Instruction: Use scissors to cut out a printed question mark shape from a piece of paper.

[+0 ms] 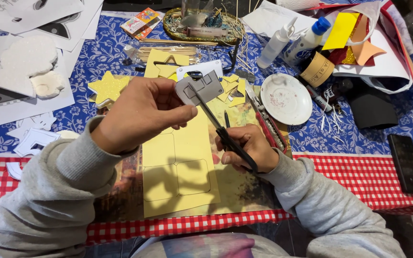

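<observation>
From my feed, looking down over the desk (369,177), I see my left hand (142,112) raised above the work, fingers and thumb pinched closed on a small grey cut-out shape (199,87) with drawn outlines on it. My right hand (249,148) sits lower and nearer the body, wrapped around the black handles of a pair of scissors (221,129); the blades run up and to the left, and their tips meet the lower edge of the grey piece. Directly below both hands lies a yellow foam sheet (178,167) marked with traced rounded boxes, resting on a brownish printed mat (244,191). Just behind the grey piece there is a scatter of yellow foam scraps (230,91), and a glittery yellow star (108,87) lies to the left of my left hand. To the right of the scissors sits a white plate (286,99), smeared and speckled, with two white glue bottles (288,43) farther back. A dark phone (407,164) lies on the red checked cloth (359,174) at the right edge, well apart from the hands. White paper cut-outs (22,67) cover the far left.
</observation>
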